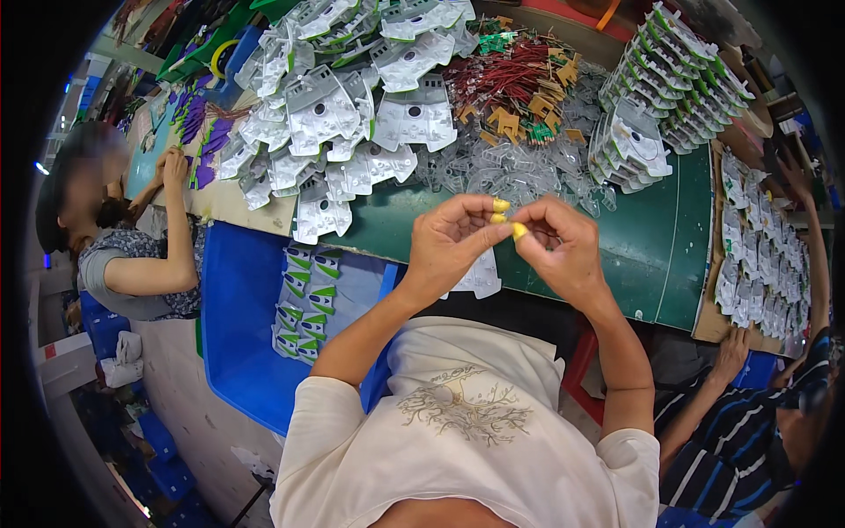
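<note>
My left hand (447,251) and my right hand (568,251) meet over the near edge of the green table. Both are closed in a pinch, fingertips almost touching, with yellow coverings on some of them. Whatever they hold, if anything, is too small or hidden to name. Just below them, partly behind my left hand, lies a silver-grey plastic housing (481,278) at the table edge. Beyond my hands spreads a heap of clear plastic parts (497,172). Behind that heap lies a tangle of red wires (506,84) with small green boards and tan pieces.
Silver-grey housings with green edges form a large pile (321,110) at left and leaning stacks (629,141) at right. A blue bin (238,326) holding white-and-green parts stands left. Rows of grey parts cover a board (704,321) at right. Co-workers sit on both sides.
</note>
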